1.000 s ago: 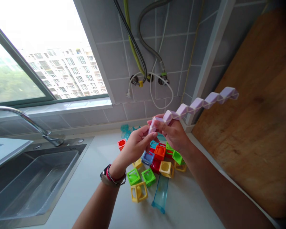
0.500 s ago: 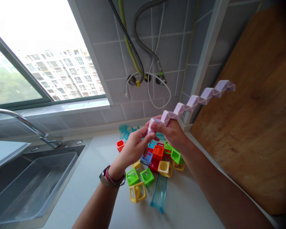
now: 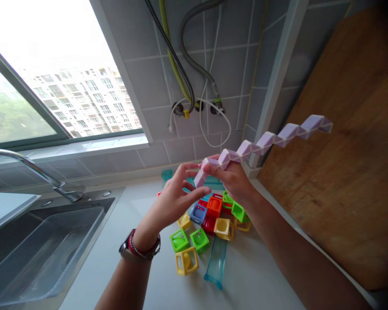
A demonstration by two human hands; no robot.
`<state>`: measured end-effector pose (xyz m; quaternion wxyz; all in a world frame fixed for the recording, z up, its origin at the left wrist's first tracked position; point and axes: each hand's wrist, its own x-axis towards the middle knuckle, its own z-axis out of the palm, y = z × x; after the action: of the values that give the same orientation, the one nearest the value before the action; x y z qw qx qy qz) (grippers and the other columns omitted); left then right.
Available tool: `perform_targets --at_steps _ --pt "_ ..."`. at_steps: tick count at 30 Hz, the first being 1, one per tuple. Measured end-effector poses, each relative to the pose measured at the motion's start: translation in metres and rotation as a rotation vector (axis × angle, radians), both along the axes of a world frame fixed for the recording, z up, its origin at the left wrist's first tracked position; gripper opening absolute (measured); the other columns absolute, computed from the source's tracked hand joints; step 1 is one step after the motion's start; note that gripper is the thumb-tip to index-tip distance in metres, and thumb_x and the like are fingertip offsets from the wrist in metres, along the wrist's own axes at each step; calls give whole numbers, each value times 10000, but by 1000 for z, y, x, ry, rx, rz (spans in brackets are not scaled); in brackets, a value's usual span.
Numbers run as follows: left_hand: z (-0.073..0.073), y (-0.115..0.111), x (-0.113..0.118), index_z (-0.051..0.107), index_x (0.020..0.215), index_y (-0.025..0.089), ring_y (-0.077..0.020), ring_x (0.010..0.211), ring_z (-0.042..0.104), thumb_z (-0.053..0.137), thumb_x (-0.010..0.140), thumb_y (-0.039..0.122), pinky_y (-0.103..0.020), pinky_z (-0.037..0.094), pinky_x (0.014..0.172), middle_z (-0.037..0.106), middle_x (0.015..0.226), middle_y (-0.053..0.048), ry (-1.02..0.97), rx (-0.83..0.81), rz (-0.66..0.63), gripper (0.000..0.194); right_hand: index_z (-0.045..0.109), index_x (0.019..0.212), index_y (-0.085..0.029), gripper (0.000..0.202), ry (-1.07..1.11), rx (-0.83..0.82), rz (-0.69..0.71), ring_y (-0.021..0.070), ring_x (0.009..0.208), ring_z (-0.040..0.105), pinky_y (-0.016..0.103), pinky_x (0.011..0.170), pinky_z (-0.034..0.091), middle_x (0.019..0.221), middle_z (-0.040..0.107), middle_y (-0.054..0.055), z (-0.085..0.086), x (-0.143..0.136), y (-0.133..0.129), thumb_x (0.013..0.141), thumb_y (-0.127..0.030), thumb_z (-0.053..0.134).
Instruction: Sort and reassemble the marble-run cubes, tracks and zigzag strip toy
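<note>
A pale purple snake puzzle (image 3: 265, 142), bent in a zigzag, slants up to the right above the counter. Near its lower end, my right hand (image 3: 234, 178) is closed around it, with the thumb pressed on top. My left hand (image 3: 173, 196) is just left of that end, fingers and thumb spread apart; whether a fingertip still touches the puzzle I cannot tell. Beneath both hands lies a pile of coloured toy cubes with round insides, among them an orange cube (image 3: 214, 206), a blue cube (image 3: 198, 214) and a yellow cube (image 3: 224, 228).
A clear blue plastic chute (image 3: 216, 262) lies at the front of the pile on the white counter (image 3: 142, 211). To the left is a sink with a plastic basin (image 3: 74, 232) and a faucet (image 3: 66, 189). A large wooden board (image 3: 342, 163) leans at the right.
My left hand has opened and drawn back left from the puzzle's lower end. The puzzle's far end has swung right and slightly down, while my right hand keeps its grip.
</note>
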<state>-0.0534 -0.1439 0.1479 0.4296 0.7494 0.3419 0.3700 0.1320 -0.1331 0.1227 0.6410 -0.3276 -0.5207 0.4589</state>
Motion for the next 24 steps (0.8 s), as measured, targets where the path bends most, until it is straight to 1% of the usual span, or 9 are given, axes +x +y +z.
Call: perform_targets --at_steps 2,4,6,9,12,16,18,21,24 --pt "2 -3 -1 594 1253 253 -126 741 666 817 763 398 -234 559 631 690 1179 -74 125 256 125 558 710 909 -211 370 57 -37 -24 201 818 693 346 771 555 856 738 22 -2 -1 2 690 -460 872" --pt "1 -5 0 660 1166 250 -122 709 657 798 791 352 -236 557 642 723 1036 -40 216 415 220 413 702 911 -214 376 113 -93 -13 202 838 694 353 785 553 871 738 24 -3 -1 4 689 -466 872" --pt "0 -6 2 701 1113 240 -119 657 645 758 838 356 -235 553 639 725 859 -13 251 505 280 304 696 906 -212 371 159 -139 8 202 862 693 353 793 548 882 737 24 -4 -1 4 693 -460 873" --pt "-3 -5 3 714 1117 222 -108 609 634 741 859 381 -230 553 634 720 789 -5 224 570 305 304 697 902 -205 362 180 -153 41 197 888 685 347 811 536 902 734 27 -4 -1 5 705 -457 867" --pt "-5 -5 5 713 1123 215 -109 641 651 737 865 392 -223 567 648 736 835 -13 175 584 295 314 697 909 -208 387 176 -144 44 195 871 683 347 813 529 902 735 26 -3 0 5 695 -480 868" --pt "-9 -4 8 708 1119 210 -138 749 686 714 881 405 -237 588 697 748 923 -38 131 602 301 308 685 898 -218 399 208 -155 44 195 842 687 345 791 530 869 735 18 -4 -1 6 678 -491 876" --pt "-11 -2 8 696 1106 201 -148 778 690 675 910 403 -244 588 719 746 934 -46 118 578 311 282 685 892 -220 381 208 -131 65 191 828 687 344 785 532 863 734 14 -3 -3 4 688 -483 871" --pt "-11 1 6 668 1030 183 -147 746 678 549 983 422 -239 576 686 725 864 -46 70 468 330 270 698 907 -219 354 143 -34 85 194 821 686 349 787 534 863 731 13 0 -7 -2 697 -445 873" --pt "-9 4 3 620 991 189 -142 700 667 469 1007 480 -227 566 623 695 799 -34 3 273 258 329 705 914 -222 340 59 4 36 198 816 680 348 776 529 864 728 12 3 -8 -8 695 -415 878"
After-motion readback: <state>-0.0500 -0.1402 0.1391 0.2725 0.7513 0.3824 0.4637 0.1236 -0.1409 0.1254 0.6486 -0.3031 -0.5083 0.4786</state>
